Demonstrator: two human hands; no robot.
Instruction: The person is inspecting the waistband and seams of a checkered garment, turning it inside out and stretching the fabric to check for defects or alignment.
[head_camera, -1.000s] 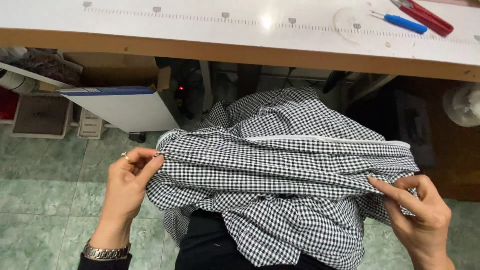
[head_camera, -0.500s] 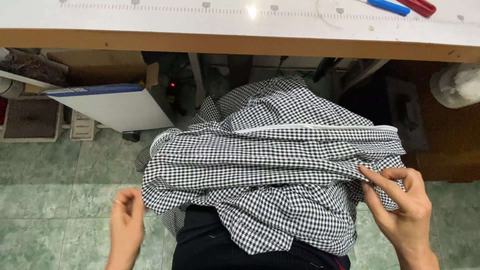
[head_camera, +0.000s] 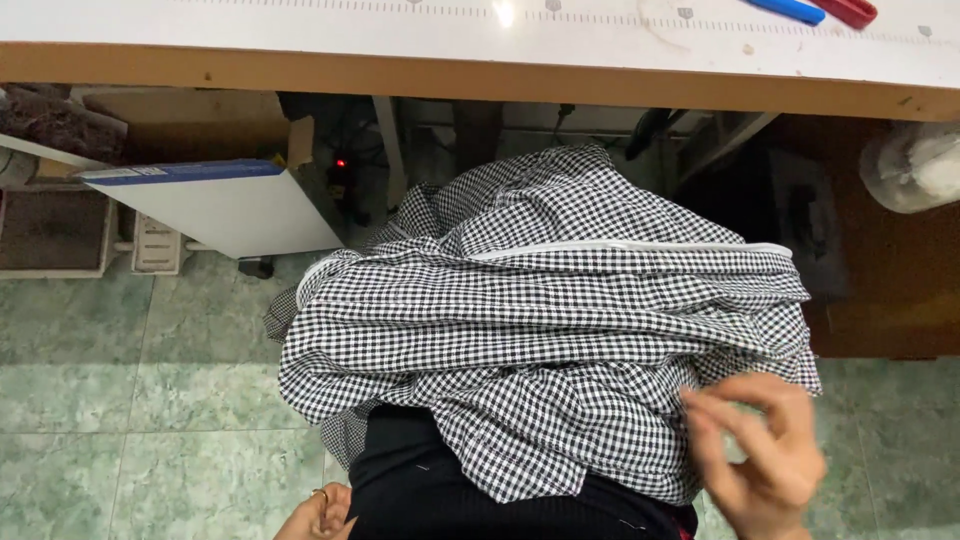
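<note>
Black-and-white checked cotton shirt (head_camera: 545, 340) heaped on lap, near white table (head_camera: 300, 30); right hand (head_camera: 765, 455) at its right hem, fingers (head_camera: 735, 415) blurred, grip unclear; left hand (head_camera: 320, 515) low, loosely curled, off cloth.

Floor (head_camera: 120, 400): pale green marbled tiles, lower left of the frame. Table (head_camera: 400, 75): white top with wooden edge spanning the upper frame, lamp glare at top centre. White board (head_camera: 225, 205) leaning beneath, upper left.

Black-white gingham garment (head_camera: 540, 340), crumpled, bunched in layered folds over lap, white zip strip along top fold, below bench edge.
</note>
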